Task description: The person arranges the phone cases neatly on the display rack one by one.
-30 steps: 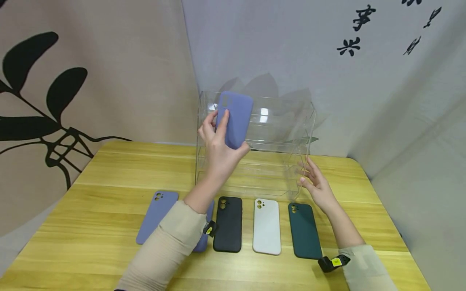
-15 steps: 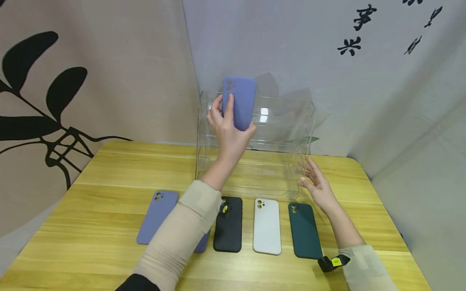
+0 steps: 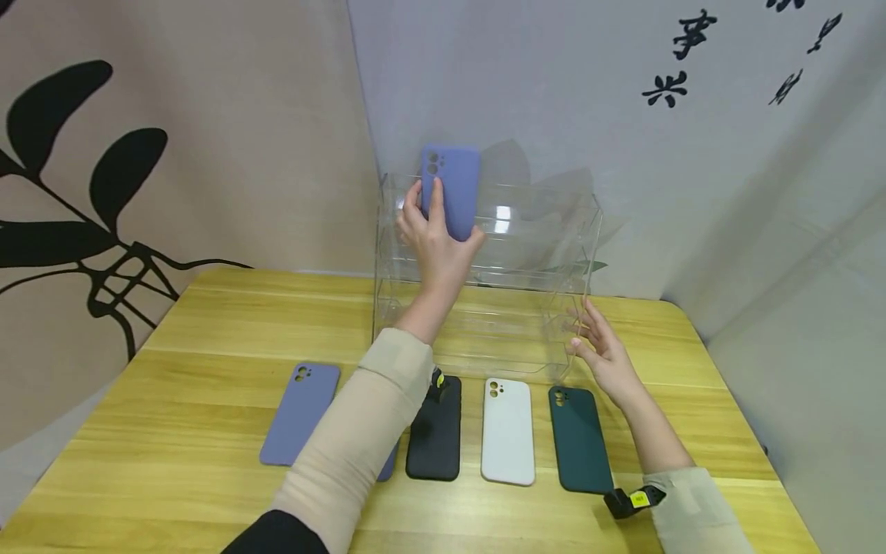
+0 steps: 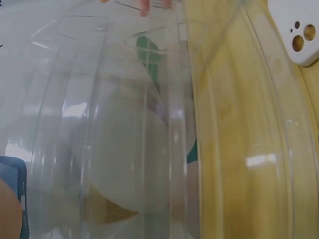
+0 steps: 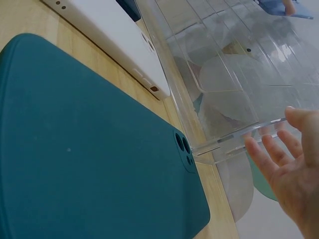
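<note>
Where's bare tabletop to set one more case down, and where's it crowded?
Bare table: left of the leftmost purple case; on the near side of the white case; right of the right hand. Crowded: where the left sleeve crosses a second purple case; and the clear rack, with the left hand holding a third purple case at its upper left.

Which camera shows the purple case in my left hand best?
The head view: most of the purple case shows, camera holes included. Left wrist catches only a left-edge sliver; right wrist, a piece at the top edge.
</note>
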### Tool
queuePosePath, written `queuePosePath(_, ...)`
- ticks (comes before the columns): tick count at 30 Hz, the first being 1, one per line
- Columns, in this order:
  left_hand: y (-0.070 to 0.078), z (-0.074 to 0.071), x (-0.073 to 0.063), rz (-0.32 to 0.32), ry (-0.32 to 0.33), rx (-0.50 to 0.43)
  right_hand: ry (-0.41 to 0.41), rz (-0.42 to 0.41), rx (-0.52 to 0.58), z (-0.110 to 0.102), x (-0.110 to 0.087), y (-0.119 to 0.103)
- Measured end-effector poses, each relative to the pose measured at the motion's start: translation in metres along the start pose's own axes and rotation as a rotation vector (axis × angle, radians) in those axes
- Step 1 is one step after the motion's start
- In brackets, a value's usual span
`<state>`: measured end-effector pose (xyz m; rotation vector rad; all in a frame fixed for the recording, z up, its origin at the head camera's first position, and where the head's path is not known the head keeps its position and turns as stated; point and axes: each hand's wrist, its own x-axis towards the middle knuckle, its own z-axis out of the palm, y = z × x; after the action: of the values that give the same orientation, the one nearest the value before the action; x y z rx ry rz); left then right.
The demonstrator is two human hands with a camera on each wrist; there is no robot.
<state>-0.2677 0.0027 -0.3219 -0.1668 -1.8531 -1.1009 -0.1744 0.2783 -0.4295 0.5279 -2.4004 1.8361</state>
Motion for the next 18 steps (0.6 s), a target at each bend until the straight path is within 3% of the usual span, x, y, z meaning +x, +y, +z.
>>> queuePosePath(18,-0.016,0.008,-0.014,-0.024,-0.016,0.049,0.005,-0.004,-0.006,0.001,0.0,-0.001)
